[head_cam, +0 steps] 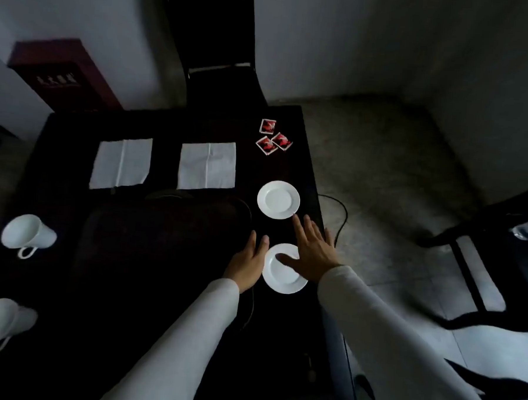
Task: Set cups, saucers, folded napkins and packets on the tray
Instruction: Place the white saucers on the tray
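Note:
A dark tray (108, 222) lies in the middle of the black table. To its right sit two white saucers, the near saucer (283, 280) and the far saucer (278, 199). My right hand (310, 251) hovers flat over the near saucer, thumb above its middle. My left hand (247, 261) lies with straight fingers at that saucer's left rim. Two white cups lie on their sides at the left, the upper cup (28, 235) and the lower cup (1, 323). Two unfolded white napkins (121, 162) (207, 165) lie behind the tray. Three red packets (272, 137) sit far right.
A dark chair (217, 50) stands behind the table and another chair (482, 272) on the right floor. A red box (64, 73) is at the back left. A black cable (338, 216) hangs off the table's right edge.

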A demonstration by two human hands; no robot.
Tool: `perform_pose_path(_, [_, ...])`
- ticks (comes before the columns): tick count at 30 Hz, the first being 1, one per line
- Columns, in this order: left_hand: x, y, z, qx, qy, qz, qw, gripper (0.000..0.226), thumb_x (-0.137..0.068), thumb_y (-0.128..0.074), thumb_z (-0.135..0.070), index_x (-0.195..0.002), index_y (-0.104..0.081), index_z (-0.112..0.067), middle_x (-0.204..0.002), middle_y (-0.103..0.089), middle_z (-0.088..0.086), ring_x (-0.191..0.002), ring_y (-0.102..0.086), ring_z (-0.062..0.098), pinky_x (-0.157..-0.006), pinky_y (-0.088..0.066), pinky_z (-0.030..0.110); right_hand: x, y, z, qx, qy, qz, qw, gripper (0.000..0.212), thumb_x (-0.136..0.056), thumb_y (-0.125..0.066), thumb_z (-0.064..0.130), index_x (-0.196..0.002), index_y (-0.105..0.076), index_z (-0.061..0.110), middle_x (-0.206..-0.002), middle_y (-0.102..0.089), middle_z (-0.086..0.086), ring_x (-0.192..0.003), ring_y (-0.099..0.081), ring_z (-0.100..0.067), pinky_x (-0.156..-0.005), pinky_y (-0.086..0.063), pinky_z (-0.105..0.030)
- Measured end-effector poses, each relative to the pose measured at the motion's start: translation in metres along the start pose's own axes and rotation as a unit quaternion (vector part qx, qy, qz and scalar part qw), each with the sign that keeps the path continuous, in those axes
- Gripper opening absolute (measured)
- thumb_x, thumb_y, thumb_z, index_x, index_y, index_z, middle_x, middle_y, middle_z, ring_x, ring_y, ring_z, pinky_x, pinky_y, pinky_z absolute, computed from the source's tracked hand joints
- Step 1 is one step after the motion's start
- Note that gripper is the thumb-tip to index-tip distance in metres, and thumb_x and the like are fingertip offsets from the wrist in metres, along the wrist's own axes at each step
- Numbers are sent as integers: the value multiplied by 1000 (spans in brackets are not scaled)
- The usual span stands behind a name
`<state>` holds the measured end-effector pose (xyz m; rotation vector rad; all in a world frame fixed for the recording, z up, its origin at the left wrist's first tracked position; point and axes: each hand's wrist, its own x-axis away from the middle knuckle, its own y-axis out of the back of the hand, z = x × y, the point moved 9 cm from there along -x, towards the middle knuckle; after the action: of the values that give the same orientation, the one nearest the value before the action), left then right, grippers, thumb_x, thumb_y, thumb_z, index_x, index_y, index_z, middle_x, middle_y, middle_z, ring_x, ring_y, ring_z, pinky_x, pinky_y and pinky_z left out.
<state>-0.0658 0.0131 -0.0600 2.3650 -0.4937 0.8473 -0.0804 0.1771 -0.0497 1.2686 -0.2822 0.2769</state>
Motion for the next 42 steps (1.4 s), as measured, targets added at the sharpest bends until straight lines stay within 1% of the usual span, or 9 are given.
perform_pose_path(4, [-5, -16, 21, 91, 57, 8, 994, 77, -90, -17, -79, -158, -10, -43, -167, -24, 3, -151, -27, 30, -121, -19, 50, 6, -37, -11, -5, -10, 61, 998, 119, -82, -56, 78, -162, 12, 22, -172, 2, -12, -159, -7, -27, -127, -4, -53])
perform_pose_path(9, [-10, -28, 35, 152, 85, 18, 984, 92, -77, -17, -89, -157, -13, -43, -166, -29, 2, -149, -33, 27, -121, -23, 55, 8, -65, -17, -26, -6, 85, 996, 133, -71, -68, 77, -161, 13, 23, -172, -2, -12, -159, -8, -26, -127, -4, -53])
perform_pose_path(14, [-15, -34, 42, 189, 109, 19, 976, 108, -63, -19, -96, -158, -12, -44, -166, -27, 4, -149, -33, 28, -122, -20, 57, 10, -78, -13, -23, 10, 94, 995, 149, -58, -86, 63, -161, 12, 20, -171, -5, -14, -159, -7, -27, -127, -8, -53])
perform_pose_path(18, [-16, -39, 47, 213, 124, 27, 969, 113, -58, -21, -97, -158, -10, -44, -166, -27, 3, -149, -34, 29, -122, -19, 57, 12, -78, -12, -14, 18, 76, 997, 147, -59, -91, 50, -162, 8, 18, -169, -13, -15, -158, -9, -27, -128, -12, -49])
perform_pose_path(20, [-16, -42, 47, 223, 122, 32, 967, 110, -62, -21, -95, -158, -8, -43, -167, -26, 2, -149, -33, 28, -123, -18, 57, 15, -78, -12, -26, 14, 69, 997, 144, -61, -91, 49, -162, 7, 17, -169, -15, -15, -158, -12, -28, -128, -12, -47])
perform_pose_path(24, [-15, -43, 47, 233, 107, 30, 966, 86, -88, -19, -81, -160, -8, -36, -166, -28, 3, -150, -32, 26, -123, -17, 55, 19, -76, -10, -41, 3, 58, 997, 143, -63, -90, 49, -162, 8, 17, -167, -20, -14, -155, -23, -31, -127, -16, -44])
perform_pose_path(28, [-8, -37, 46, 274, 98, 27, 956, 73, -98, -20, -70, -160, -10, -32, -160, -41, 3, -141, -47, 24, -121, -22, 45, 25, -70, -7, -42, -11, 50, 998, 144, -62, -89, 51, -161, 9, 17, -167, -20, -13, -151, -29, -34, -124, -24, -47])
perform_pose_path(34, [7, -9, 55, 333, 100, 22, 937, 71, -98, -17, -68, -160, -13, -32, -154, -50, -3, -133, -56, 25, -119, -21, 46, 27, -52, 21, -60, 0, 26, 998, 141, -60, -88, 55, -162, 3, 20, -167, -22, -9, -142, -40, -38, -115, -37, -51])
perform_pose_path(42, [26, 71, 93, 349, 86, -17, 933, 73, -97, -16, -71, -159, -22, -32, -153, -50, -9, -122, -62, 19, -122, -22, 54, -1, -48, 108, -25, 52, 14, 998, 141, -60, -89, 54, -163, 0, 19, -164, -27, -12, -140, -42, -39, -111, -38, -50])
